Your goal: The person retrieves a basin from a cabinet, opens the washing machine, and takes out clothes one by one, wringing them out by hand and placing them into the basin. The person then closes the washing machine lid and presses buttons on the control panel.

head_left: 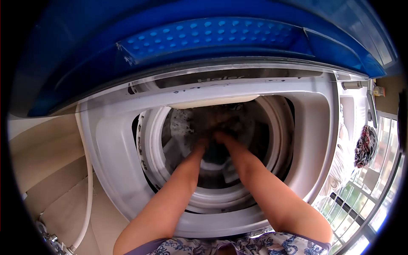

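Observation:
Both my arms reach down into the drum [277,144] of a top-loading washing machine [316,140]. My left hand [203,143] and my right hand [220,136] are close together, low in the drum. Dark contents surround them, with pale patches [182,121] at the upper left that may be suds or cloth. The fingers of both hands are lost in shadow, so whether they grip anything cannot be made out.
A blue lid [212,36] stands raised behind the opening. At the left a white hose [89,191] runs down to a metal tap [53,238]. On the right hang a mop-like bundle of pale strands [338,168] and a multicoloured bundle [366,146], near a barred window [361,191].

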A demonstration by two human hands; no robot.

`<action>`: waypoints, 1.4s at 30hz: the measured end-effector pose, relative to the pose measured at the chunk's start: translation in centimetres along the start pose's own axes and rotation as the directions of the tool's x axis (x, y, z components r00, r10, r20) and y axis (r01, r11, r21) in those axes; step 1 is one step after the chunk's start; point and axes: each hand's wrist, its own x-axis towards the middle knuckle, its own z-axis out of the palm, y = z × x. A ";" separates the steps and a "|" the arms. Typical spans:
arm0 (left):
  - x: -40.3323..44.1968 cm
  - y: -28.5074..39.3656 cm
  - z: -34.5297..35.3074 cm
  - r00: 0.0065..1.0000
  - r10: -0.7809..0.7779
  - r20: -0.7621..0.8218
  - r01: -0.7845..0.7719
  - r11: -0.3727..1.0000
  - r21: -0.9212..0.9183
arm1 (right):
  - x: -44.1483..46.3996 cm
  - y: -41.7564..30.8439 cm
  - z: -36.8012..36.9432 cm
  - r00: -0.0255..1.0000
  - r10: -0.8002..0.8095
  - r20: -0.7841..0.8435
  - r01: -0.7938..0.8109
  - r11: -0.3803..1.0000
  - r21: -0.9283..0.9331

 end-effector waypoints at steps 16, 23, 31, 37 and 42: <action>-10.7 3.9 -17.1 0.970 -0.053 -0.238 0.016 0.988 -0.157 | -12.8 -5.5 -15.4 0.812 -0.008 -0.583 -0.249 0.900 -0.359; -31.4 8.0 -34.6 0.822 0.128 -0.555 -0.497 0.637 -0.589 | -48.1 -22.0 -26.2 0.641 -0.005 -0.767 0.342 0.897 0.280; -51.4 10.8 -50.0 0.667 0.266 -0.696 -0.745 0.226 -0.627 | -69.4 -32.4 -31.3 0.339 -0.342 -0.876 0.621 0.781 -0.064; -60.3 11.9 -57.3 0.442 0.523 -0.729 -0.827 -0.078 -0.557 | -80.1 -39.0 -33.0 0.059 -0.446 -0.893 0.663 0.687 -0.299; -57.8 11.3 -58.0 0.373 0.521 -0.768 -0.921 0.105 -0.376 | -78.9 -34.2 -35.8 0.245 -0.584 -0.774 0.528 0.750 -0.399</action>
